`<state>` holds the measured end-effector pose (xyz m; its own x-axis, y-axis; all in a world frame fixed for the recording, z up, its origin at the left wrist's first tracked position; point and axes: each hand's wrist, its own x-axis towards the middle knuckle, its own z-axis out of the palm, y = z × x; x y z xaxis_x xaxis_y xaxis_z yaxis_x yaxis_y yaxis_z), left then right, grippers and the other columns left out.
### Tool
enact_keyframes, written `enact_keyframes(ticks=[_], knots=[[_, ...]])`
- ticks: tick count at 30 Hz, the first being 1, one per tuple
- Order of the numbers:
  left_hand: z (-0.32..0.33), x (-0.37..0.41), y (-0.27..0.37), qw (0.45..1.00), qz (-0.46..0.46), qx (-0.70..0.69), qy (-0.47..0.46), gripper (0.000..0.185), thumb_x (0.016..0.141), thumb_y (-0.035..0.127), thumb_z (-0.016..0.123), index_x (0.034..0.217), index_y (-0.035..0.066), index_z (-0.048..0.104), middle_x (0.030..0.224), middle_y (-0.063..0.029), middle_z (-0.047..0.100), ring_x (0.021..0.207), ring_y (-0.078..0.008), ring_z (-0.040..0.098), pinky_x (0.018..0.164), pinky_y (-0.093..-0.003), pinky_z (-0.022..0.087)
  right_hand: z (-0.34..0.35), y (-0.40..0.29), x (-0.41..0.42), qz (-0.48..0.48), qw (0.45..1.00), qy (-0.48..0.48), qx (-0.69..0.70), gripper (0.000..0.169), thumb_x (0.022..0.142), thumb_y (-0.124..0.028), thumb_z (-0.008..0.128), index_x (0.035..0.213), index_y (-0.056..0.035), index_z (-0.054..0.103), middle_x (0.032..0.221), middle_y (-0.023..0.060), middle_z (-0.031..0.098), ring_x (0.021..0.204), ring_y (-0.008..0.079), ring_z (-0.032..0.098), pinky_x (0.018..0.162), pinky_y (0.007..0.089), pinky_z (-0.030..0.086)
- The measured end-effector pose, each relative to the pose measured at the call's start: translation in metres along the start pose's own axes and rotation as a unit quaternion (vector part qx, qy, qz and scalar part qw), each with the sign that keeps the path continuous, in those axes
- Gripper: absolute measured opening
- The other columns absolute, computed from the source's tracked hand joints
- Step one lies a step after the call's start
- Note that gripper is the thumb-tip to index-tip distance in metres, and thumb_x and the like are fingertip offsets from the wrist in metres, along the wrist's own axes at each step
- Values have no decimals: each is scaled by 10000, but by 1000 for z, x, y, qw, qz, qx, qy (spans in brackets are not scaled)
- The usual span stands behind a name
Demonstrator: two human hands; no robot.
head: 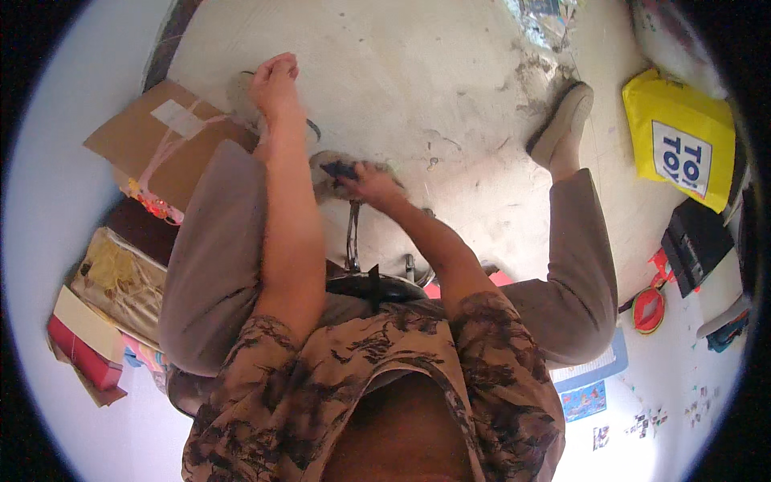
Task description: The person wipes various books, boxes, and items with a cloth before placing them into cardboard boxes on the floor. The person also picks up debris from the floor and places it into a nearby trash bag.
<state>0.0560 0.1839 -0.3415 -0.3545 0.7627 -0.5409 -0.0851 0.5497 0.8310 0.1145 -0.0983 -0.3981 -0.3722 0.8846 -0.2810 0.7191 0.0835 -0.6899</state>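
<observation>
My left hand (277, 81) is over the floor at the upper left, fingers curled together; whether something small is between them cannot be made out. Just left of it lies a pale, partly hidden shape with a thin dark curved edge. My right hand (376, 185) is lower and nearer the middle, its fingers on a small dark object (340, 170). That object is above a dark, dirty-looking patch (322, 187) on the floor. A thin metal leg (353, 238) runs from there towards a black rounded seat or frame (385, 288) between my thighs.
A cardboard box (174, 138) with tape stands by my left knee, other boxes (90, 355) behind it. My right foot wears a beige shoe (566, 117). At the right are a yellow bag (680, 138), a black box (696, 247) and a red-and-yellow item (649, 310).
</observation>
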Motion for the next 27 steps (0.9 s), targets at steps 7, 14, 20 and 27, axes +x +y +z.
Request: enact_keyframes(ticks=[7,14,20,27], knots=[[-26,-30,-38,996,-45,74,-5,120,786,-39,532,840,-40,639,843,-94,655,761,-155,608,718,-259,511,-64,120,-44,87,995,8,-54,516,887,-217,552,1364,-373,435,983,129,539,889,313,569,689,401,523],[7,-69,-33,993,-48,59,-88,97,789,-15,561,835,-36,643,806,-74,647,729,-138,586,688,-253,493,-200,185,-58,264,938,159,-156,619,842,-119,556,1399,-341,402,968,106,543,865,302,576,677,397,519],[22,-86,-54,989,-59,90,-99,108,808,-24,554,864,-41,645,809,-76,647,714,-133,575,656,-247,481,-58,76,-111,-83,988,43,-121,505,850,-295,584,1345,-298,492,1006,107,497,984,271,547,748,413,513],[14,-77,-72,978,-92,119,-144,128,835,-4,537,897,-33,645,817,-82,659,725,-139,602,670,-251,501,-108,162,-102,89,978,128,-137,593,803,-234,629,1352,-382,463,906,65,504,815,264,562,583,355,539]])
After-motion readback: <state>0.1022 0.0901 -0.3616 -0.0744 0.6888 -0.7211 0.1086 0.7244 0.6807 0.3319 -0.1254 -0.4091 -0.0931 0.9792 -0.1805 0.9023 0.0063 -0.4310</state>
